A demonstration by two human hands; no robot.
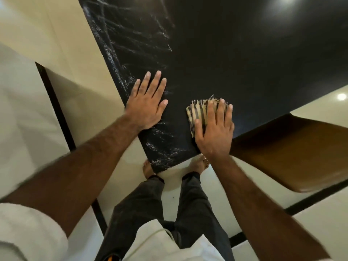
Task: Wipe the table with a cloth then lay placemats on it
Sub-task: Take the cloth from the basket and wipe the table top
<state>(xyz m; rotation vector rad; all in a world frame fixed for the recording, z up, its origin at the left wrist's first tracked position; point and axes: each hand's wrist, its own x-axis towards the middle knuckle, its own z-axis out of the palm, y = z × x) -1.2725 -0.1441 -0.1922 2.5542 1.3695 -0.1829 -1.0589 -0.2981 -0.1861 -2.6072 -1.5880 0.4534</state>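
Note:
A glossy black table point(235, 59) fills the upper middle of the head view, its near corner pointing at me. Wet streaks mark its left side and near corner. My left hand point(147, 102) lies flat and open on the table by the left edge, holding nothing. My right hand point(214, 129) presses flat on a folded beige cloth point(197, 112) with dark stripes and a frayed edge, near the table's near right edge. No placemats are visible.
A brown wooden chair seat point(293, 151) juts in at the right, just below the table's edge. The floor point(47, 44) is pale glossy tile with dark strips. My bare feet and dark trousers stand at the table's near corner.

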